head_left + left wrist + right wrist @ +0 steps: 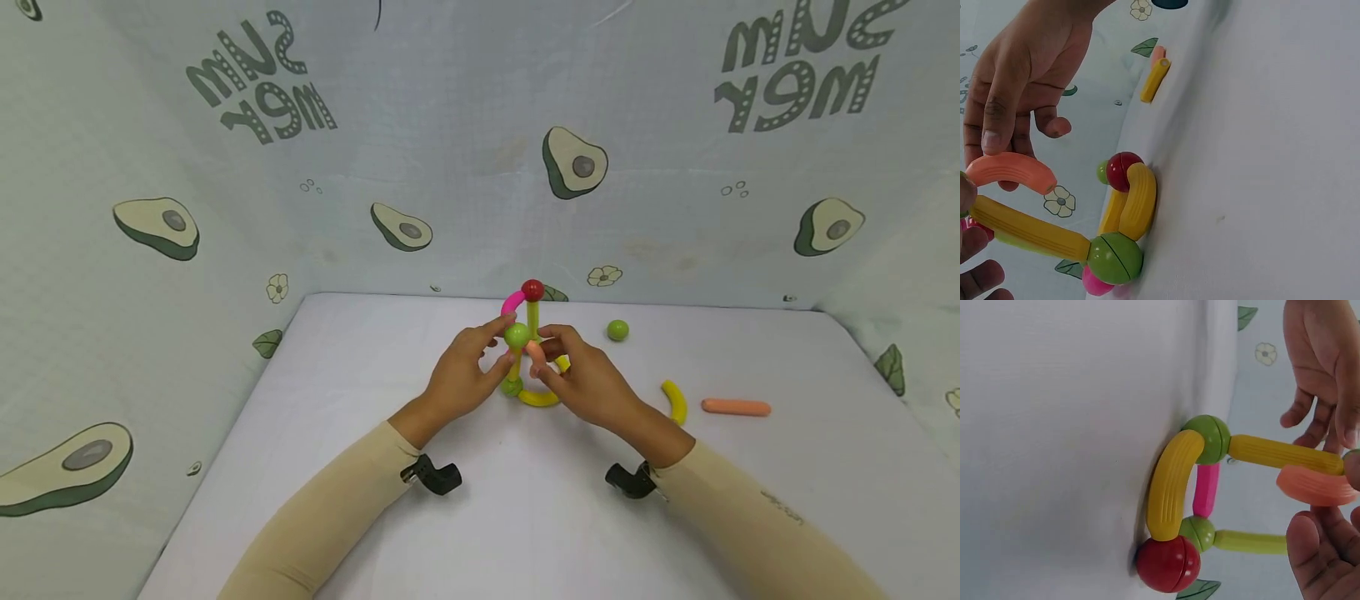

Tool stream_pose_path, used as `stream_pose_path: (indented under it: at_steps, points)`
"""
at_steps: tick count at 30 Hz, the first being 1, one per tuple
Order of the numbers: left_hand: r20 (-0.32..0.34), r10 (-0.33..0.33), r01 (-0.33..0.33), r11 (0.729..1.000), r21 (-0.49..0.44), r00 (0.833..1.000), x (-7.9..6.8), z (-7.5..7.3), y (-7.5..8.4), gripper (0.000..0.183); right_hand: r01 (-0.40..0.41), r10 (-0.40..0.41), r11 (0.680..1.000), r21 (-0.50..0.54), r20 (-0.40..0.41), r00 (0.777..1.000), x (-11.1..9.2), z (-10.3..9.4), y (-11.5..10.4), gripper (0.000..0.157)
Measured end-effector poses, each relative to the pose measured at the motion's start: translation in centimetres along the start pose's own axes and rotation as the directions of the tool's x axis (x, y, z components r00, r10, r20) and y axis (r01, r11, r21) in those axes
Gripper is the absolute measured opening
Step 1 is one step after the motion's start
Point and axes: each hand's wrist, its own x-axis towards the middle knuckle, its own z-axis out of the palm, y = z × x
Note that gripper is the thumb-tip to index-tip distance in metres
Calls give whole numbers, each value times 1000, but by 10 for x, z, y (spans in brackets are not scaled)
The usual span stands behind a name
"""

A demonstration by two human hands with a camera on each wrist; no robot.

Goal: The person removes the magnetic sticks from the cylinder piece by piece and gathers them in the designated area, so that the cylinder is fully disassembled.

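Note:
Between the hands stands a frame of ribbed sticks and balls. My left hand [465, 367] pinches the green ball [517, 336] atop an upright yellow stick [1032, 229], index finger above and thumb below. My right hand [592, 379] pinches a curved orange stick [1316, 486], one end against or close to that ball; contact is hidden by fingers. At the base, a green ball [1115, 258] joins a curved yellow stick [1174, 485] leading to a red ball [1168, 564]. Behind, a lime stick [533, 318] carries another red ball [532, 290], with a curved pink stick [512, 302] beside it.
On the white table [450, 517], right of the frame, lie a loose green ball [618, 330], a curved yellow stick [675, 402] and a straight orange stick [736, 407]. A printed avocado cloth [480, 150] hangs behind and at the sides.

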Motion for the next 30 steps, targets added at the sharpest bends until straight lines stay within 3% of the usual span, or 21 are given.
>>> stream_pose_path:
  at_steps: [7, 14, 23, 30]
  points:
    - [24, 34, -34, 999, 23, 999, 3, 3, 5, 57, 32, -32, 999, 9, -9, 999, 1, 0, -1, 53]
    - [-15, 49, -48, 995, 87, 999, 5, 7, 11, 54, 90, -90, 996, 26, 7, 996, -3, -2, 2, 51]
    - [-25, 57, -54, 993, 107, 998, 6, 10, 14, 52, 112, -119, 992, 65, 116, 986, -8, -12, 11, 75]
    - [-33, 53, -50, 994, 94, 998, 6, 10, 13, 49, 131, -144, 987, 91, 154, 977, -10, -15, 12, 82]
